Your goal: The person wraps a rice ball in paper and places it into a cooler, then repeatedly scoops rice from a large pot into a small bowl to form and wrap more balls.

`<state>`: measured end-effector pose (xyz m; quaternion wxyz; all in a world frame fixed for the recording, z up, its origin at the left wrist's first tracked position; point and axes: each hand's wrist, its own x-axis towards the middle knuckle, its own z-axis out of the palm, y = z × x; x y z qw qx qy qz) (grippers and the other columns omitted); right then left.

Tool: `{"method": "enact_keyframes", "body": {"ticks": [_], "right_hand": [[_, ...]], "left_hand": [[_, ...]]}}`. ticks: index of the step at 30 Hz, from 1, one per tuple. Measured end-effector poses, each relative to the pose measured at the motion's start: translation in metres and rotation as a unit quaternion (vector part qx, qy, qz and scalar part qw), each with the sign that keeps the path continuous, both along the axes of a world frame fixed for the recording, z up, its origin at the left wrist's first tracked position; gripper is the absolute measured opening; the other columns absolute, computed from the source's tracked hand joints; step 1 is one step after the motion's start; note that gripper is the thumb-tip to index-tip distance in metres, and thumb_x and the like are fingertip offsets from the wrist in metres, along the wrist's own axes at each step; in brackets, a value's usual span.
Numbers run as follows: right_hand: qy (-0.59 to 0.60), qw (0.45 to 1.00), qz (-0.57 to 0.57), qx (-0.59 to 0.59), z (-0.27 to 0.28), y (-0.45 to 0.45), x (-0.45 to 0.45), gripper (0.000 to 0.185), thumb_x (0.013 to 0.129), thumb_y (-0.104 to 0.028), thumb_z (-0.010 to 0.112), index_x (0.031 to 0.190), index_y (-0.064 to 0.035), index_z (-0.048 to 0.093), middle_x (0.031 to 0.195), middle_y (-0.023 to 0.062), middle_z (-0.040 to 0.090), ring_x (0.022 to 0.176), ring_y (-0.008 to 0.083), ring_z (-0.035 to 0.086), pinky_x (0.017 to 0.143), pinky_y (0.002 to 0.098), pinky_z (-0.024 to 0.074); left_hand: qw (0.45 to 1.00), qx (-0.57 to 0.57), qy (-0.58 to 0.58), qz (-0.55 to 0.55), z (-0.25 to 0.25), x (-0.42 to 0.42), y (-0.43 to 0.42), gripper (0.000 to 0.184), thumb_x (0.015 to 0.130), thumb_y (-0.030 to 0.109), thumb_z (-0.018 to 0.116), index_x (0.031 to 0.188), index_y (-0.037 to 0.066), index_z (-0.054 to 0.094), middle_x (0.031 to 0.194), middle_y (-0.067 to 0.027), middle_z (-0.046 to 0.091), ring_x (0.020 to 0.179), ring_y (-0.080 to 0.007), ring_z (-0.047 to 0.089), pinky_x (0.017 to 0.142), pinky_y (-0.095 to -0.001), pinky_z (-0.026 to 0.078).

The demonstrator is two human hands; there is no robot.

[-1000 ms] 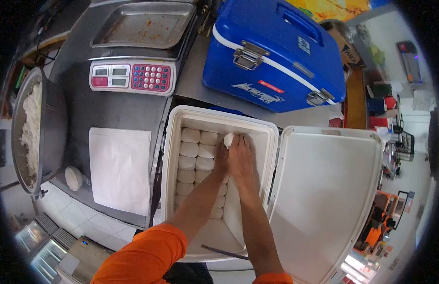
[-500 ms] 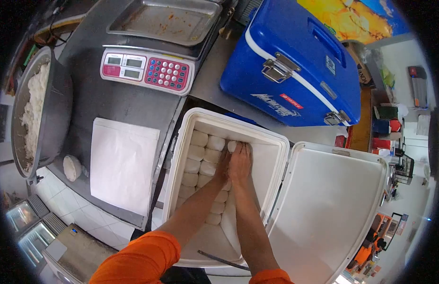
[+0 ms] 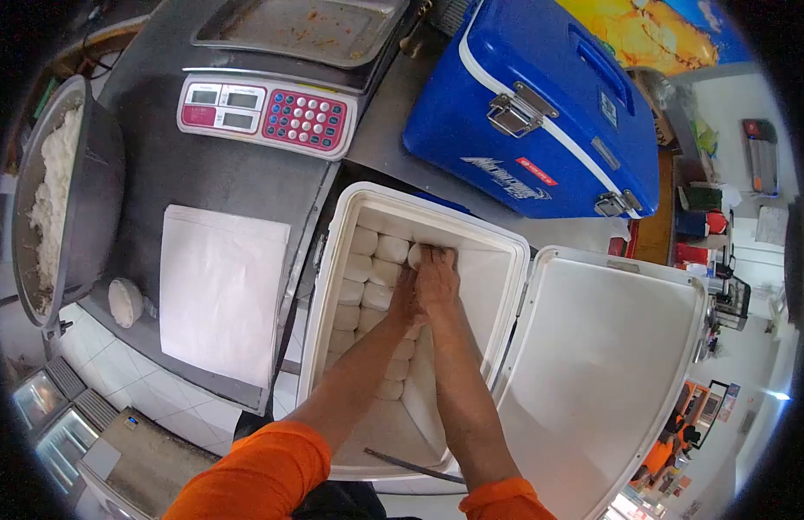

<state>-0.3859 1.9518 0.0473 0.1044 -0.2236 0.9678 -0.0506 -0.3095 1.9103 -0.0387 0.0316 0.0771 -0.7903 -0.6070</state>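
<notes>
Both my hands reach down into an open white cooler box point(image 3: 340, 251), at the far end of its right-hand rows. There they close on a rounded white wrapped packet point(image 3: 415, 254). My right hand point(image 3: 437, 282) lies over the packet's right side with its fingers bent around it. On the near left side is my left hand point(image 3: 405, 299), its fingertips against the packet and partly hidden by the right hand. Several similar white packets point(image 3: 378, 297) sit packed in rows beside and under my forearms.
The cooler's lid point(image 3: 601, 373) hangs open on the right. Behind stands a closed blue cooler point(image 3: 523, 121). A scale point(image 3: 263, 115) carries a metal tray point(image 3: 298, 30). White paper sheets point(image 3: 220, 295), a small bowl point(image 3: 125, 302) and a large pot of rice point(image 3: 99, 173) are at left.
My hands stay on the packet at the far end of the cooler, the right hand slightly more bent over it. The whole view has shifted a little.
</notes>
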Motion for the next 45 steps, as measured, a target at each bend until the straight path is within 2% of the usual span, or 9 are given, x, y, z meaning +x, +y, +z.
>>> {"method": "enact_keyframes", "body": {"ticks": [5, 8, 10, 12, 21, 26, 34, 41, 45], "right_hand": [[0.075, 0.997, -0.019, -0.024, -0.009, 0.004, 0.005, 0.031, 0.085, -0.006, 0.058, 0.114, -0.0087, 0.069, 0.127, 0.0145, 0.061, 0.117, 0.0360, 0.056, 0.092, 0.0434, 0.0523], [0.071, 0.993, -0.045, -0.088, -0.017, 0.007, 0.004, 0.023, 0.084, -0.007, 0.059, 0.102, -0.0086, 0.073, 0.117, 0.0172, 0.066, 0.106, 0.0378, 0.063, 0.087, 0.0453, 0.0543], [0.049, 0.991, -0.050, -0.110, -0.022, 0.004, -0.003, 0.021, 0.083, -0.007, 0.059, 0.097, -0.0081, 0.075, 0.110, 0.0190, 0.068, 0.100, 0.0391, 0.065, 0.084, 0.0462, 0.0548], [-0.038, 0.996, -0.079, 0.004, -0.028, -0.006, -0.009, 0.020, 0.082, -0.004, 0.058, 0.094, -0.0040, 0.073, 0.099, 0.0215, 0.069, 0.095, 0.0416, 0.066, 0.080, 0.0491, 0.0550], [0.023, 0.994, -0.004, -0.104, -0.054, -0.010, 0.006, 0.052, 0.077, -0.002, 0.059, 0.129, 0.0018, 0.059, 0.124, 0.0239, 0.062, 0.120, 0.0391, 0.056, 0.102, 0.0462, 0.0469], [-0.037, 0.970, -0.154, -0.187, 0.076, -0.004, 0.021, 0.043, 0.083, -0.002, 0.057, 0.125, 0.0009, 0.062, 0.123, 0.0207, 0.064, 0.116, 0.0353, 0.060, 0.098, 0.0399, 0.0496], [-0.154, 0.869, -0.273, -0.383, 0.186, 0.035, 0.146, 0.033, 0.090, 0.005, 0.056, 0.122, -0.0019, 0.063, 0.120, 0.0153, 0.065, 0.109, 0.0254, 0.065, 0.088, 0.0349, 0.0554], [-0.222, 0.817, -0.339, -0.410, 0.281, 0.087, 0.211, 0.028, 0.095, -0.001, 0.057, 0.122, -0.0036, 0.065, 0.120, 0.0098, 0.066, 0.107, 0.0189, 0.064, 0.084, 0.0310, 0.0540], [-0.138, 0.808, -0.372, -0.436, 0.311, 0.081, 0.219, 0.022, 0.099, -0.010, 0.058, 0.117, -0.0010, 0.065, 0.115, 0.0099, 0.068, 0.102, 0.0187, 0.065, 0.084, 0.0316, 0.0532]], "left_hand": [[0.988, -0.035, -0.114, -0.094, 0.003, -0.006, -0.007, 0.082, 0.089, 0.054, 0.052, 0.153, 0.008, 0.030, 0.159, -0.0156, 0.028, 0.149, -0.0369, 0.016, 0.124, -0.0468, 0.010], [0.995, -0.096, 0.035, -0.023, -0.055, 0.004, 0.015, 0.077, 0.091, 0.051, 0.052, 0.152, 0.007, 0.032, 0.159, -0.0148, 0.029, 0.148, -0.0362, 0.018, 0.123, -0.0474, 0.013], [0.987, 0.091, -0.133, -0.010, -0.044, 0.001, 0.014, 0.072, 0.094, 0.045, 0.051, 0.152, 0.007, 0.032, 0.159, -0.0160, 0.028, 0.149, -0.0361, 0.018, 0.122, -0.0494, 0.014], [0.984, -0.005, -0.152, -0.096, 0.005, -0.002, -0.005, 0.069, 0.095, 0.042, 0.051, 0.152, 0.007, 0.032, 0.159, -0.0169, 0.027, 0.149, -0.0359, 0.017, 0.122, -0.0500, 0.016], [0.972, -0.086, -0.167, -0.143, 0.045, -0.014, -0.021, 0.068, 0.095, 0.036, 0.051, 0.153, 0.006, 0.029, 0.160, -0.0181, 0.023, 0.150, -0.0348, 0.015, 0.121, -0.0505, 0.017], [0.972, -0.081, -0.174, -0.132, 0.054, -0.010, -0.016, 0.069, 0.095, 0.034, 0.051, 0.153, 0.005, 0.028, 0.161, -0.0182, 0.021, 0.151, -0.0342, 0.014, 0.121, -0.0504, 0.016], [0.896, -0.407, 0.005, -0.176, 0.013, -0.026, -0.006, 0.072, 0.093, 0.019, 0.048, 0.153, -0.007, 0.018, 0.163, -0.0205, 0.010, 0.152, -0.0355, 0.007, 0.123, -0.0469, 0.013], [0.889, -0.415, -0.009, -0.193, 0.137, 0.011, -0.003, 0.067, 0.091, 0.008, 0.050, 0.152, -0.006, 0.026, 0.161, -0.0270, 0.008, 0.150, -0.0408, 0.013, 0.122, -0.0450, 0.021], [0.967, -0.139, 0.101, -0.190, 0.244, 0.115, -0.067, 0.042, 0.088, 0.001, 0.064, 0.129, 0.001, 0.057, 0.133, -0.0263, 0.055, 0.117, -0.0346, 0.061, 0.097, -0.0423, 0.052]]}}
